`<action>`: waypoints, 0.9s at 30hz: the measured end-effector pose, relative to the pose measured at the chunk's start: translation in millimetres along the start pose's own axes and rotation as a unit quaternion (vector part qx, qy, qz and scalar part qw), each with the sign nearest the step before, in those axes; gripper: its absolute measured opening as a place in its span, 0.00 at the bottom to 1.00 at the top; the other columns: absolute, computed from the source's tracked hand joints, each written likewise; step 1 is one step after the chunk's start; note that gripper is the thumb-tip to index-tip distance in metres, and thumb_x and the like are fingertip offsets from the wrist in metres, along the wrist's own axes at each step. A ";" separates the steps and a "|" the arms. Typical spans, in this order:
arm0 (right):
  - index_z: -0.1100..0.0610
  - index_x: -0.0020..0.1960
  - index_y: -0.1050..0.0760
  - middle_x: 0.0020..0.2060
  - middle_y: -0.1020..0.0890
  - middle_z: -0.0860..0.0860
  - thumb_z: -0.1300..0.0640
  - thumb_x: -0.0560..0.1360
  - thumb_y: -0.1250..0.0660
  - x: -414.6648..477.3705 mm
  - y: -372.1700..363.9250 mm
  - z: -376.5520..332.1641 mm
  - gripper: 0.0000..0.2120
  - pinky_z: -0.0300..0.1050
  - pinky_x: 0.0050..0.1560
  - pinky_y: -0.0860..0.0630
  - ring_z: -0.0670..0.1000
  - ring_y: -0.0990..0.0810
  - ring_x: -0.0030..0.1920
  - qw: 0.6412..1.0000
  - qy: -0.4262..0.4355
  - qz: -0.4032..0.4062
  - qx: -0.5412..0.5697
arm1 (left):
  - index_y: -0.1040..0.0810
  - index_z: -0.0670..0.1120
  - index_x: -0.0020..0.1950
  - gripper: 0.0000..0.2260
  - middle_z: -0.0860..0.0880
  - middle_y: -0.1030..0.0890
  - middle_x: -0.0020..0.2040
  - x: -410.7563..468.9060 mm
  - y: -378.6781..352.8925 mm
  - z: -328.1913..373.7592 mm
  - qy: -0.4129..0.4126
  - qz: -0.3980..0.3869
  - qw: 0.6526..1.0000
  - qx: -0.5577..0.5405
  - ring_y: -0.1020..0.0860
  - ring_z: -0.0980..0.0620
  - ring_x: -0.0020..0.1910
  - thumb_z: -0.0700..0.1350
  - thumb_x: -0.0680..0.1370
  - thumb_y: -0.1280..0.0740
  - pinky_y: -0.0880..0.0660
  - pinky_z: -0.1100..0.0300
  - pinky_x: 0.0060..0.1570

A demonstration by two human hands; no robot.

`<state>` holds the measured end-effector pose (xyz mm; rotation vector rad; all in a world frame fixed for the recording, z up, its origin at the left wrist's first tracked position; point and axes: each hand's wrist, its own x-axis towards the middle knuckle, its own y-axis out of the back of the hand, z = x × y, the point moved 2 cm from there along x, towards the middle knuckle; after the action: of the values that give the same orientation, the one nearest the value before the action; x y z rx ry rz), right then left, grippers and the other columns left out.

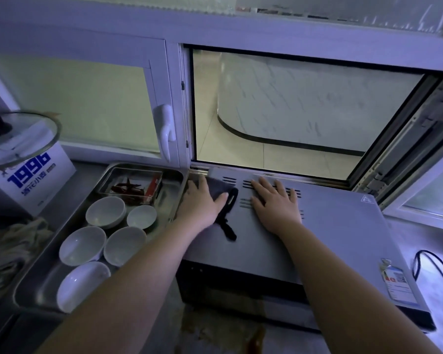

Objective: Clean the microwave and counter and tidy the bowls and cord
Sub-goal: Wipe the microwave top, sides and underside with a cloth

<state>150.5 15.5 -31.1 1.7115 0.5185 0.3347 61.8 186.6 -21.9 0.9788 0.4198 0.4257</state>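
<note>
— What stands at the far left?
— A white cardboard box [36, 180] with the blue digits "1996". A glass lid [23, 139] is tilted over its top. Below the box there is a pale heap of cloth [10, 249]; I cannot tell what kind.

— And next to it?
— A long steel tray [45, 277] on the counter [425, 323]. Five white bowls [108, 212] sit in it, mouths up, close to each other. At the far end of the same tray is a smaller steel tray [128, 173] with dried red chilies [127, 187] inside.

— Where is the microwave?
— The microwave [338, 238] is just beside the tray, on its right, under the open window [175, 72]. We look down on its grey top.

— What do the hands do?
— The left hand [202, 203] lies flat on a dark cloth [221, 191] at the back left corner of the microwave top. The fingers are straight and press the cloth down; they do not curl round it. A dark strap [228, 227] of the cloth trails toward the person. The right hand [275, 203] is near it, also flat with spread fingers, on the vent slots [247, 184]. It grasps nothing.

— And further right?
— A paper label [397, 284] sticks on the front right corner of the top. The black cord [435, 267] lies in a loop on the counter, to the right of the microwave. In front of the microwave the counter has a brown stain [215, 330].
</note>
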 end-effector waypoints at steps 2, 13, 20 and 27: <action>0.40 0.78 0.53 0.78 0.50 0.41 0.41 0.81 0.55 -0.2 -0.2 -0.4 0.25 0.60 0.75 0.61 0.51 0.57 0.78 1.000 0.001 -0.001 -0.006 | 0.57 0.48 0.79 0.39 0.43 0.47 0.79 -48.1 2.3 -19.9 -0.024 -0.001 0.999 -0.021 0.41 0.42 0.75 0.64 0.77 0.41 0.37 0.48 0.69; 0.41 0.78 0.54 0.78 0.51 0.43 0.42 0.82 0.57 -3.9 -1.2 -4.2 0.25 0.59 0.75 0.61 0.52 0.57 0.78 1.000 0.002 0.008 -0.015 | 0.55 0.46 0.79 0.43 0.43 0.41 0.77 -60.5 -2.9 -32.2 -0.003 -0.006 0.998 -0.063 0.35 0.42 0.72 0.66 0.75 0.39 0.34 0.48 0.67; 0.40 0.78 0.52 0.78 0.51 0.42 0.41 0.81 0.56 -1.7 -2.3 -2.9 0.25 0.59 0.76 0.60 0.52 0.57 0.78 1.000 0.000 0.013 -0.014 | 0.43 0.42 0.75 0.38 0.41 0.30 0.71 52.4 0.2 5.2 0.028 -0.008 0.994 -0.106 0.28 0.40 0.67 0.65 0.75 0.38 0.30 0.48 0.63; 0.41 0.77 0.51 0.78 0.49 0.42 0.42 0.81 0.55 -1.2 -2.1 -1.6 0.25 0.59 0.76 0.59 0.52 0.55 0.78 1.000 -0.002 0.015 -0.010 | 0.54 0.45 0.79 0.41 0.39 0.43 0.77 40.9 -0.3 8.1 -0.013 -0.001 1.000 -0.025 0.36 0.38 0.72 0.66 0.76 0.41 0.34 0.46 0.66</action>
<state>148.4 16.6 -32.7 1.7012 0.4858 0.3578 100.4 202.2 -24.2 0.9348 0.3855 0.4197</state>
